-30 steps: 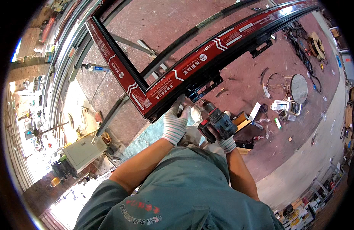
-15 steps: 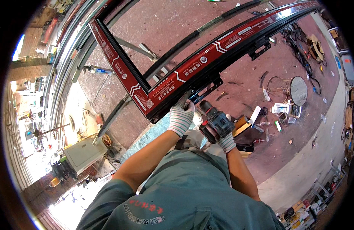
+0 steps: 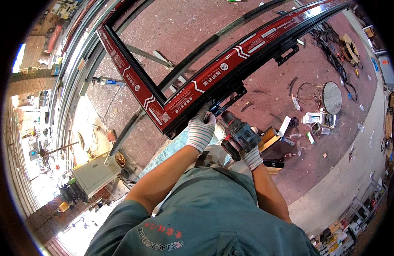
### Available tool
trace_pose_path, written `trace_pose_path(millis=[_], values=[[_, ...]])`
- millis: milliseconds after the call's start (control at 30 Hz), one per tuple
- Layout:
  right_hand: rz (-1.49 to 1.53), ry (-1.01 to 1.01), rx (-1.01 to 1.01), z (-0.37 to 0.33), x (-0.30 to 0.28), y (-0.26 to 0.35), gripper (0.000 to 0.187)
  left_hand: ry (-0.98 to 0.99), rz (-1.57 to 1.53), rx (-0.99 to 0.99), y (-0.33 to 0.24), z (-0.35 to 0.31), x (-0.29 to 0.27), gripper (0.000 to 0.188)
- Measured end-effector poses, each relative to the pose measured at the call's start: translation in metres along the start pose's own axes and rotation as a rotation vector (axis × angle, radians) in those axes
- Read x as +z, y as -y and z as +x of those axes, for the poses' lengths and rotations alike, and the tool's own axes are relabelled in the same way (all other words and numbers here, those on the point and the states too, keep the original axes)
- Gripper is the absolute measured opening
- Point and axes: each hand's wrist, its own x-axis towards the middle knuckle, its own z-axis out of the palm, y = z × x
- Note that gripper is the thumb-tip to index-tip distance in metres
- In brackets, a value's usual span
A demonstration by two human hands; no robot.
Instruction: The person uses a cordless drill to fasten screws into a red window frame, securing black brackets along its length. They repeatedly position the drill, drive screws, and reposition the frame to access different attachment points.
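Observation:
My left hand (image 3: 201, 131), in a white striped glove, is at the outer edge of a frame (image 3: 184, 99) covered in red printed film. Its fingers are closed around a small part I cannot make out, beside a blue piece (image 3: 215, 109) at the frame's black edge. My right hand (image 3: 251, 158), gloved alike, grips a cordless drill (image 3: 243, 134) by its handle. The drill's nose points up and left toward the blue piece and my left fingertips. A black slotted bracket (image 3: 234, 96) juts from the frame just beyond them.
Dark padded rails (image 3: 218, 36) lie under the frame. To the right, a round disc (image 3: 332, 98), plastic packets and tangled black cables (image 3: 329, 47) lie on the reddish floor. Left of the frame are a caulking gun (image 3: 107, 81), long metal profiles (image 3: 73, 59) and a grey-green box (image 3: 96, 171).
The frame has shifted very slightly left in view. My left fingers have moved a little at the blue piece; the drill and right hand stay nearly in place.

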Motion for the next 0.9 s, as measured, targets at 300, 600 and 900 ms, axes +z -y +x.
trace_pose_path(millis=[300, 600, 900], values=[[-0.579, -0.068, -0.111, -0.005, 0.02, -0.009, 0.051, 0.051, -0.045, -0.111, 0.01, 0.002, 0.0, 0.044], [0.107, -0.102, -0.062, -0.005, 0.015, -0.013, 0.062, 0.152, -0.043, -0.111, 0.007, 0.002, -0.001, 0.04], [-0.325, -0.109, -0.091, 0.0, 0.021, -0.011, 0.062, 0.048, -0.143, -0.063, -0.002, 0.003, -0.005, 0.036]])
